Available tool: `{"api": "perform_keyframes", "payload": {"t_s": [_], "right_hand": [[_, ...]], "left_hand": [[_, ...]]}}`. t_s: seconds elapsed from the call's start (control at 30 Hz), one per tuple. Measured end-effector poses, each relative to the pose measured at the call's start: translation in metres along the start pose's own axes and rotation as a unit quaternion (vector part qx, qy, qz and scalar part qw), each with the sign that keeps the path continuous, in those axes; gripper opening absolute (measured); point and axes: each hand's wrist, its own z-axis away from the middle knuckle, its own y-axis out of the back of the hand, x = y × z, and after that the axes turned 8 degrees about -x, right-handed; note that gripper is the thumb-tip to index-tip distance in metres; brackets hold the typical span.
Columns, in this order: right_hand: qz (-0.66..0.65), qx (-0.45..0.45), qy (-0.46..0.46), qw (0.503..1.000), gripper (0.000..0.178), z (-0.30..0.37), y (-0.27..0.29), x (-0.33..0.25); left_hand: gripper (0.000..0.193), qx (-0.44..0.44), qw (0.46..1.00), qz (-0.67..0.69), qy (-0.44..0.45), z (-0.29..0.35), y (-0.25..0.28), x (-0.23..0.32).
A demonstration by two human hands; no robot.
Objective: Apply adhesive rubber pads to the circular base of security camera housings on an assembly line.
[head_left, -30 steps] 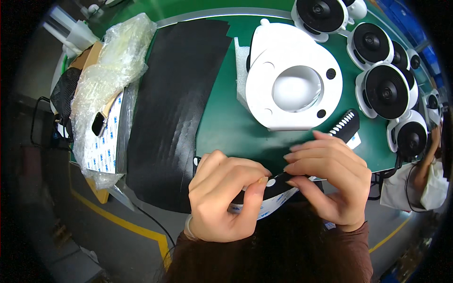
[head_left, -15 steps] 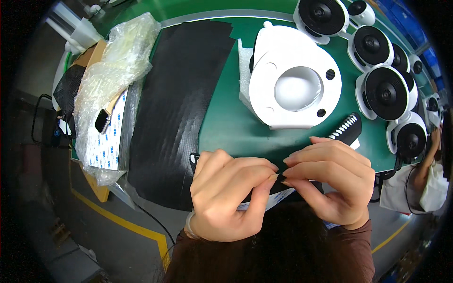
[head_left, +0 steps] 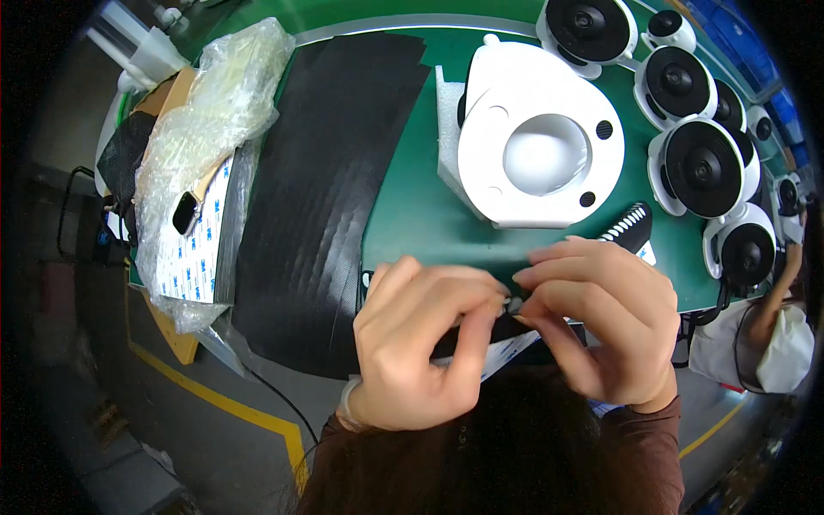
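Observation:
My left hand (head_left: 416, 348) and my right hand (head_left: 605, 322) meet at the table's near edge, thumbs and forefingers pinched. Between the fingertips is a small grey piece (head_left: 514, 305), too small to name; both hands appear to grip it. Below them shows a strip with white printed backing (head_left: 512, 350), mostly hidden by the hands. A black piece with a row of white slots (head_left: 631, 225) pokes out beyond my right hand. Farther off lies a white housing (head_left: 481, 163) with a large round opening, against a white foam piece (head_left: 447, 129).
Black textured sheets (head_left: 318, 172) cover the table's left part. Beside them, a stack of white-backed sheets (head_left: 196, 266) lies in clear plastic wrap (head_left: 232, 86), with a watch (head_left: 184, 213) on it. Several white units with black round fronts (head_left: 702, 167) line the right. Another person's arm (head_left: 777, 296) shows at far right.
The fingertips have shifted slightly, and the small grey piece now shows between them. My right hand has risen a little away from me. The view has moved slightly.

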Motion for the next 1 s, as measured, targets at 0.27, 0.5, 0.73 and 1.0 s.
{"api": "perform_keyframes", "payload": {"t_s": [0.27, 0.5, 0.73, 1.0], "right_hand": [[-0.019, 0.129, -0.094, 0.987, 0.010, -0.017, -0.007, 0.009], [-0.029, 0.138, -0.131, 0.981, 0.007, -0.031, -0.021, 0.006], [-0.006, 0.144, -0.151, 0.978, 0.005, -0.033, -0.024, 0.002], [0.003, 0.137, -0.146, 0.980, 0.005, -0.033, -0.026, 0.003]], "left_hand": [[0.008, -0.014, 0.993, 0.100, 0.061, -0.005, -0.009, -0.012], [0.012, -0.023, 0.995, 0.090, 0.035, -0.006, -0.012, -0.016], [0.011, -0.021, 0.997, 0.070, 0.004, -0.005, -0.012, -0.018], [0.011, -0.019, 0.997, 0.067, -0.011, -0.005, -0.009, -0.018]]}}
